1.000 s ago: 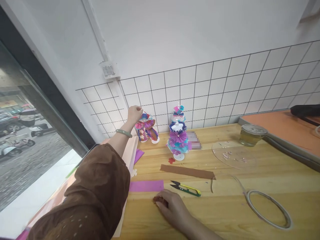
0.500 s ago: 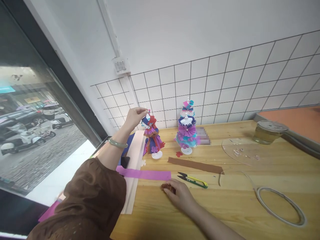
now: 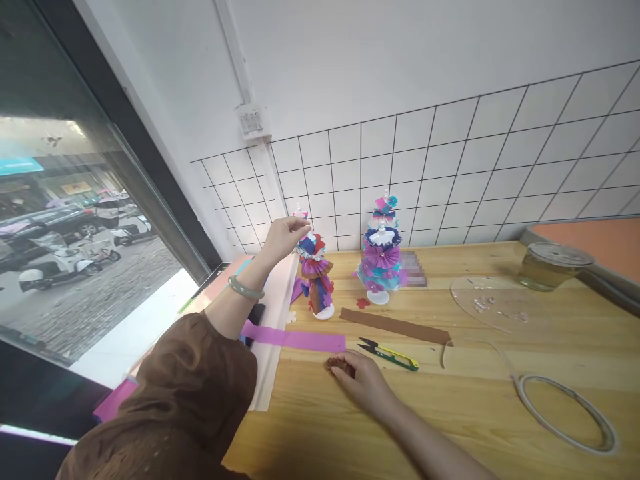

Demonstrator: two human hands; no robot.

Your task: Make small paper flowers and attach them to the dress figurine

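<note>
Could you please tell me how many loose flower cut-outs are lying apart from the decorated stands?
2: a red flower beside the base of the turquoise stand, and a white flower left of the brown-and-purple stand. Others may be hidden behind the left arm.

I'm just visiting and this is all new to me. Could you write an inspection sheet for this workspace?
Surface: wooden table, with craft things spread across it.
Job's things: left front dress and right front dress, both small and frilly on white stands; small brown piece.
Clutter: purple strip, brown strip, snips, red flower, clear plate with tiny bits, lidded jar.
Hands: left hand has its fingertips at the left front dress's top, grip unclear; right hand pinches the small brown piece.
Cables: pale coil, cord or wire unclear; conduit leading to a wall box.
Surroundings: white wall with black grid lines; scooters outside the window.
</note>
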